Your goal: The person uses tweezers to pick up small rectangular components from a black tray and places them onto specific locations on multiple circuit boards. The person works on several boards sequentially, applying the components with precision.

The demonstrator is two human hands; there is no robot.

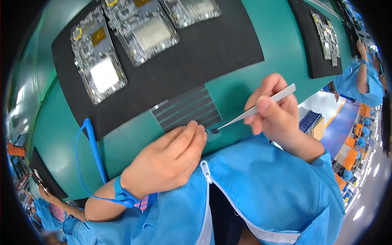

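Left hand (171,159) flat, fingertips pinning the near edge of the striped sheet (187,109) on the green bench (122,143). Tiny grey strip (214,130) just right of those fingertips, caught at the tweezers (257,109) tip. Right hand (272,109) pinching them shut.

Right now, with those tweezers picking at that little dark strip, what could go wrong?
1. The tweezers in the right hand grip only the tip of a small dark piece at the sheet of strips; it might slip or tear.
2. The left hand presses just the sheet's near edge, so the sheet could lift or shift.
3. The sharp tips work close to the left fingertips; a slip might poke them.
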